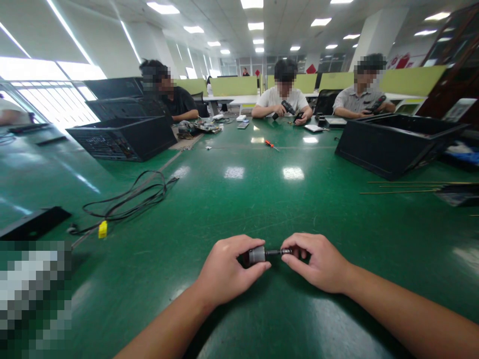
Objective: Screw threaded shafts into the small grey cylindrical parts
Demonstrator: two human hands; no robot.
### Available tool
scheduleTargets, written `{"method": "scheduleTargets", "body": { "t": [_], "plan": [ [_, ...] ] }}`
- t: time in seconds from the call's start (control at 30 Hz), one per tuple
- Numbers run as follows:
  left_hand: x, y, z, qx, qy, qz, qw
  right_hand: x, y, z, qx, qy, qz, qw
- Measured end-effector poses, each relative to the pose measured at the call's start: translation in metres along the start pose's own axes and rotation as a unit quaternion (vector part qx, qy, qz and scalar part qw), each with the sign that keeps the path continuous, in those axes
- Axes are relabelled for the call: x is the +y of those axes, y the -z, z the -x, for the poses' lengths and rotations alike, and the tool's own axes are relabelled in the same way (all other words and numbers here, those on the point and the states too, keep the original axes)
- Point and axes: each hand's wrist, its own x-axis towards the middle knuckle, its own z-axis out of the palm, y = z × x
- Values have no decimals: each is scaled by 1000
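Between my two hands, just above the green tabletop (239,209), lies a short grey metal cylinder (257,255) with a thin dark shaft (273,253) coming out of its right end. The fingers and thumb of my left hand (230,267) are wrapped round the cylinder, and its left end is hidden in the grip. My right hand (320,262) pinches the ribbed metal tip (286,251) of the shaft between thumb and fingers. The piece is held roughly level. Its exact kind cannot be made out.
Black computer cases (123,137) stand at left and right (396,144). A coiled black cable (130,199) with a yellow tag (103,229) lies left. A red screwdriver (270,144) rests further off. Several people sit opposite, one holding a power drill (287,107).
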Motion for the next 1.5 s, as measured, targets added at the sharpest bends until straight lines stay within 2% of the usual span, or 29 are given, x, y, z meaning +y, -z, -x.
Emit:
{"method": "scheduleTargets", "body": {
  "t": [1.2, 1.5],
  "plan": [
    [-6, 10, -1, -8, 3, -8, 1000, -1, 2, 0, -1, -17, 21, 1000],
    [-9, 13, -3, 9, 2, -8, 1000, 2, 2, -1, 3, -23, 27, 999]
  ]
}}
